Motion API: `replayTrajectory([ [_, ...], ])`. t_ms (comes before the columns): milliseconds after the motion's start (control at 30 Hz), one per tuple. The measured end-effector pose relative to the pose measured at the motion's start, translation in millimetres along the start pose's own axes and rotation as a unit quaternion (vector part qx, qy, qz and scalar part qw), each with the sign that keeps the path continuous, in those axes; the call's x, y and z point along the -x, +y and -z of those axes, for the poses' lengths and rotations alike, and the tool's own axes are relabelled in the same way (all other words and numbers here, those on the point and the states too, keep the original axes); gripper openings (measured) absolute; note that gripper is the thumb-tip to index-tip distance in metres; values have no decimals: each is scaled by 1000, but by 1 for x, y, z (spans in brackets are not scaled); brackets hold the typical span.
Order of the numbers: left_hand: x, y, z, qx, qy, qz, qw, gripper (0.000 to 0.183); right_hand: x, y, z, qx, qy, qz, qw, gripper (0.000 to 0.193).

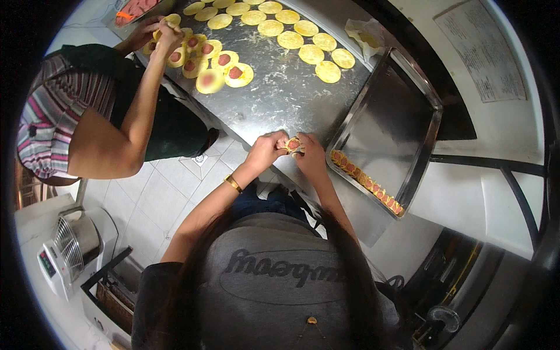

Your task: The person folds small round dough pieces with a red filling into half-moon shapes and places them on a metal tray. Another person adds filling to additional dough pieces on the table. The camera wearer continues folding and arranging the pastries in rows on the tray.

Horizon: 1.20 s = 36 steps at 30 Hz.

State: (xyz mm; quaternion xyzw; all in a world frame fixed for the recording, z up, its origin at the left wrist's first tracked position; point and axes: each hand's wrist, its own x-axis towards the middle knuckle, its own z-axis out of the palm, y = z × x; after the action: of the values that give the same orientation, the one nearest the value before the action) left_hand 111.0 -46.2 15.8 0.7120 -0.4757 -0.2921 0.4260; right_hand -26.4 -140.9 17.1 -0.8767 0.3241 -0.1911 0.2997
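My left hand (267,150) and my right hand (311,154) meet over the near edge of the metal table, fingers closed around one small dumpling (293,143). Its thin yellow wrapper is gathered up around a pink meat filling, which shows at the top. To the right of my right hand, a row of similar filled dumplings (367,184) lines the near side of a large metal tray (383,73). Ahead and to the left, flat yellow wrappers with meat on them (235,72) lie on the table, partly overlapping.
Plain yellow wrappers (290,39) cover the far part of the floured metal table (262,102). At the left a co-worker's hands (163,35) hold a wrapper, near a container of pink meat (139,9). A crumpled plastic bag (366,36) lies beyond the tray.
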Motion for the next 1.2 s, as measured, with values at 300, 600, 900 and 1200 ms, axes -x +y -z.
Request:
replayTrajectory([
  [300,-1,0,-3,33,58,-18,998,24,-5,3,-6,-14,4,13,1000,41],
  [600,0,-2,-2,36,35,25,998,24,-12,-13,5,-30,-31,77,996,38],
  [900,6,-14,3,60,0,51,997,30,-8,-14,5,-43,-43,62,996,28],
  [1200,1,-3,6,85,-12,67,994,21,-7,63,112,33,90,-134,986,35],
])
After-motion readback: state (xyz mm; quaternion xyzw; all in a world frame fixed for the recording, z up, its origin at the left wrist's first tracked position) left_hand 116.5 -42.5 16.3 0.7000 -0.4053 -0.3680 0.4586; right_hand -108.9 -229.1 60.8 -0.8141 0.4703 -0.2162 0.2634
